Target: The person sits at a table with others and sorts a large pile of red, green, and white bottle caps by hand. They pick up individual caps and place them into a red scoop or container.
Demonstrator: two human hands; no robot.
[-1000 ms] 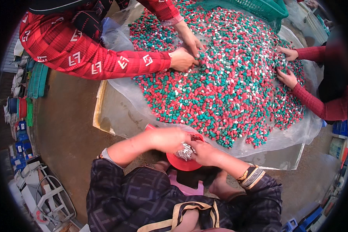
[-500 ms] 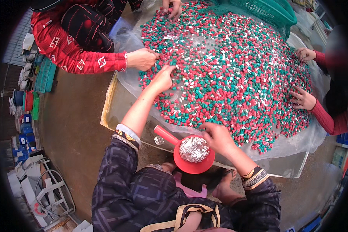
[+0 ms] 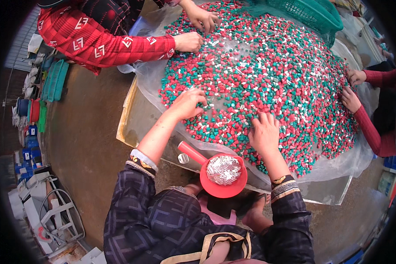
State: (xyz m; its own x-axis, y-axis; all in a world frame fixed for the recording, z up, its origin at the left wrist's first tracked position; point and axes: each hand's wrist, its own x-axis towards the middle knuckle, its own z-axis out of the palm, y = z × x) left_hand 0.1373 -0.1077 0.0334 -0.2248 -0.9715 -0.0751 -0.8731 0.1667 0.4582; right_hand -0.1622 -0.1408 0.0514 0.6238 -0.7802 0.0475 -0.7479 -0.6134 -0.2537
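Observation:
A wide heap of small red, green and white pieces [image 3: 268, 79] covers a clear plastic sheet spread over the table. My left hand [image 3: 187, 104] is at the heap's near left edge, its fingers curled in together; whatever they may pinch is hidden. On the near middle of the heap rests my right hand [image 3: 265, 134], fingers slightly apart and touching the pieces. Below it, close to my body, a red dipper [image 3: 222, 190] with a long handle holds many thin white sticks [image 3: 224, 170].
A green mesh basket [image 3: 314, 15] stands at the heap's far side. A co-worker's hands [image 3: 189, 42] work at the far left, another person's hands [image 3: 351, 99] at the right. The table's corner [image 3: 124, 132] sticks out at left. A metal-framed machine [image 3: 48, 215] stands lower left.
My right hand has gone from beside the dipper up onto the heap. My left hand has drawn slightly nearer to me. The left co-worker's hands have shifted right along the heap.

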